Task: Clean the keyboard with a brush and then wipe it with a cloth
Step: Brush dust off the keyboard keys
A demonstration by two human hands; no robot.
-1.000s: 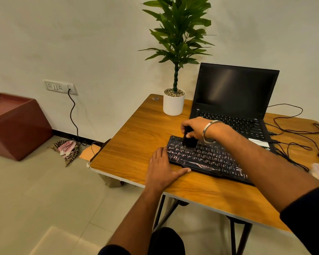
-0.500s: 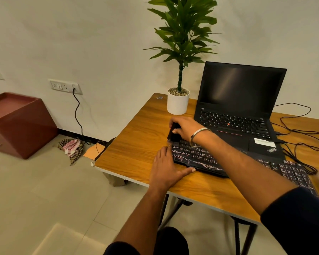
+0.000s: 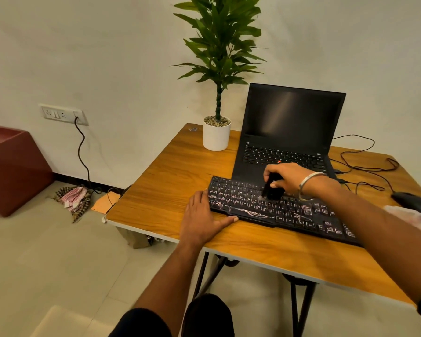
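The keyboard is a long, flat black slab of plastic, its keys printed with pale, worn-looking letters and a glossy curved strip with silver lettering along its near edge. It lies on the wooden table, near the front edge, with its long axis running from the left and far side toward the right and near side, so it sits at a slant to the table edge. Its far edge lies just in front of the open black laptop.

The right hand has its fingers curled tightly around a small dark brush, whose pale bristle tip touches the keys near the middle of the board. A metal bangle circles that wrist. The left hand lies flat on the wood, fingers together and stretched, thumb spread along the keyboard's near left corner, holding nothing.

A white cylindrical pot with pebbles and a leafy plant stands at the far left of the table. A dark mouse sits at the right.
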